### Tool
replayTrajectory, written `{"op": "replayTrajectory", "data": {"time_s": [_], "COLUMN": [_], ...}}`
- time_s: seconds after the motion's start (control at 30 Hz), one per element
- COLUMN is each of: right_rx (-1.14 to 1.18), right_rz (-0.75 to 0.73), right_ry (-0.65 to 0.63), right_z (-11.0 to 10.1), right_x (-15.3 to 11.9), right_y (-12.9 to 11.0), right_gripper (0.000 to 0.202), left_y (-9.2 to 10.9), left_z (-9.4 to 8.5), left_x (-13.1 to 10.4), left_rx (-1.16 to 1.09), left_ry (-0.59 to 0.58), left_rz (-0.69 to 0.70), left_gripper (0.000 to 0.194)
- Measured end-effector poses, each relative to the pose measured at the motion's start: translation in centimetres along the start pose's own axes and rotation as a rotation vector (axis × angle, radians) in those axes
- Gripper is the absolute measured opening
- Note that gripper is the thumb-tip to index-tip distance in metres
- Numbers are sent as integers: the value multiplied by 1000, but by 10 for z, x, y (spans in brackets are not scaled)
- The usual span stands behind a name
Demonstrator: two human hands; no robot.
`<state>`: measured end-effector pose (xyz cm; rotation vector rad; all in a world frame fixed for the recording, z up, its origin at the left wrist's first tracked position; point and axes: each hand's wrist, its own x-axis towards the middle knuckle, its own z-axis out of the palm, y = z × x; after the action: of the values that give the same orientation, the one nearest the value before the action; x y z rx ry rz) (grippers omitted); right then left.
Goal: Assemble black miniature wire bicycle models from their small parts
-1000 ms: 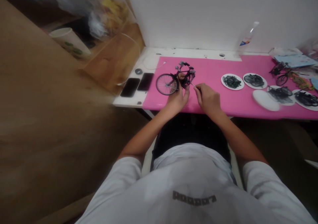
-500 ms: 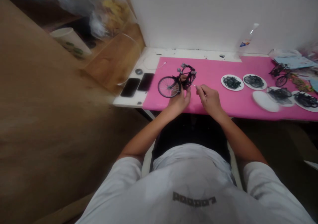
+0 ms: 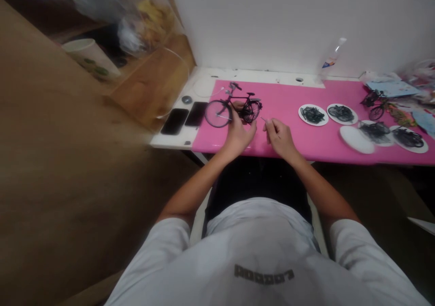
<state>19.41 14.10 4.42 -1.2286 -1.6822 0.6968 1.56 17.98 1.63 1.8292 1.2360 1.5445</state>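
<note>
A black model bicycle (image 3: 231, 98) is held up over the pink table cover, side-on, its front wheel to the left. My left hand (image 3: 239, 131) grips it low around the middle, with the thumb by the rear wheel and part of the frame hidden behind the fingers. Just right of the rear wheel, my right hand (image 3: 279, 136) pinches a thin metal tool (image 3: 263, 119). Its tip points left at the bicycle, with a small gap between them. The rest of the tool is hidden in my fingers.
White plates (image 3: 313, 121) of black parts lie on the pink cover (image 3: 282, 111) to the right, beside a white lid-like disc (image 3: 356, 139). Another model bicycle (image 3: 376, 104) stands beyond. Two phones (image 3: 174, 121) lie left. A clear bottle (image 3: 335, 54) stands by the wall.
My left hand has turned the bicycle so its side now faces me more fully, saddle and rear wheel in sight. The tool has drawn slightly away from it. The view has shifted a little.
</note>
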Motion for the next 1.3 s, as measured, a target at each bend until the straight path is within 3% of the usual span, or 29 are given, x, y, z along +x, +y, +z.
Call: {"op": "replayTrajectory", "data": {"time_s": [0.23, 0.43, 0.63, 0.83, 0.93, 1.13, 1.3], "right_rx": [-129, -355, -665, -750, -737, -704, -716], "right_rz": [-59, -85, 2, 109, 140, 120, 72], "right_ry": [86, 28, 52, 63, 40, 69, 63], "right_z": [-2, 0, -9, -15, -16, -13, -8], "right_x": [18, 30, 39, 41, 42, 43, 41], "right_y": [32, 70, 102, 125, 130, 133, 131], "right_gripper": [59, 38, 32, 29, 26, 28, 32], "left_y": [-4, -1, -9, -35, -51, -82, -89], "left_z": [2, -2, 2, 27, 36, 43, 45], "left_x": [7, 6, 7, 1, -5, -7, -8], "left_rx": [-391, -503, -503, -398, -321, -374, -340], "left_ry": [-37, -56, -42, 3, 96, 71, 79], "left_rz": [-260, -354, -369, -431, -351, -367, -315], "left_gripper": [82, 79, 74, 74, 73, 73, 75]}}
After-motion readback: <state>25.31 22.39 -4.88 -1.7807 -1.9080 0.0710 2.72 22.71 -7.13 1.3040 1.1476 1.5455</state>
